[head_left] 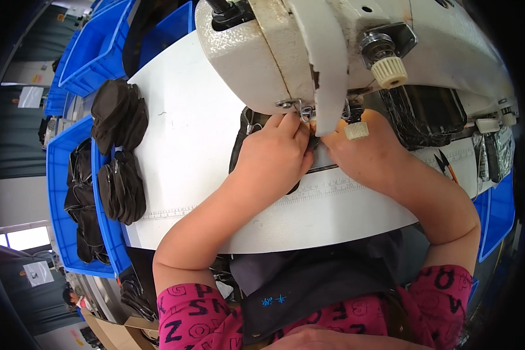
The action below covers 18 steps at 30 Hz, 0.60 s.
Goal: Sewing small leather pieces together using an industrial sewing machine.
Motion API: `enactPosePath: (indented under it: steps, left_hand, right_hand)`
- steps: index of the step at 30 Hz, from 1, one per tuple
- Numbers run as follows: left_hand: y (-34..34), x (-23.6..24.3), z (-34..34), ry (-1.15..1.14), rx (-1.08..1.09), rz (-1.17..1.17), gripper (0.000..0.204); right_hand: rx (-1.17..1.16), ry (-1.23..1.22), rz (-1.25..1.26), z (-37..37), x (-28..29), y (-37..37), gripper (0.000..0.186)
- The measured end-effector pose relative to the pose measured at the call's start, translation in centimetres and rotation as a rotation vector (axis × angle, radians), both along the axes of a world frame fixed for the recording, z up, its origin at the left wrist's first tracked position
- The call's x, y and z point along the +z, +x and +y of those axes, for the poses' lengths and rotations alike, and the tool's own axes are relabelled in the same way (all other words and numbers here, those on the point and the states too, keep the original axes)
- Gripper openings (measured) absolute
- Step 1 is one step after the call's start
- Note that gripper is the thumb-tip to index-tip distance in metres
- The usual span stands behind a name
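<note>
A white sewing machine overhangs a pale worktable with a printed ruler strip. Below its needle area, a dark piece with a zipper lies flat, largely covered by my hands. My left hand is closed on it, fingers curled beside the presser foot and thumb tucked downward. Just right of the foot, my right hand is curled inward on the work; its fingertips and whatever they pinch are hidden by machine parts.
Dark pouches are piled along the table's left edge, beside blue bins. Right of my hands lie thread snips and dark stacked pieces. Another blue bin sits at the right. A person appears far lower left.
</note>
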<state>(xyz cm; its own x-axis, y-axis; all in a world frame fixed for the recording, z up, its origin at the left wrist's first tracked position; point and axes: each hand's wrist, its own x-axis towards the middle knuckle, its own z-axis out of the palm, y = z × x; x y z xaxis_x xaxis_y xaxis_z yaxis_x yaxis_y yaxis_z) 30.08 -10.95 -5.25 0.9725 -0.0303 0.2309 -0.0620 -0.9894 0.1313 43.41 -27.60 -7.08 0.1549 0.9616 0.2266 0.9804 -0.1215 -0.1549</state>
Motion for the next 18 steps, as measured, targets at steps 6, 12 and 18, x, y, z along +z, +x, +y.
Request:
enactPosePath:
  steps: [6, 12, 18]
  left_hand:
    - [-0.2, -0.6, 0.7, -0.252, 0.058, -0.087, 0.031]
    - [0.1, 0.1, 3.8, -0.926, 0.233, 0.225, 0.032]
    - [0.6, 0.1, 4.3, -1.195, 0.163, 0.211, 0.035]
  right_hand:
    - [0.017, -0.065, -0.002, -0.4, 0.9, 0.3, 0.003]
    - [0.031, 0.054, -0.172, 0.0, 0.7, 0.1, 0.019]
    - [0.026, 0.124, -0.193, 1.0, -0.6, -1.1, 0.026]
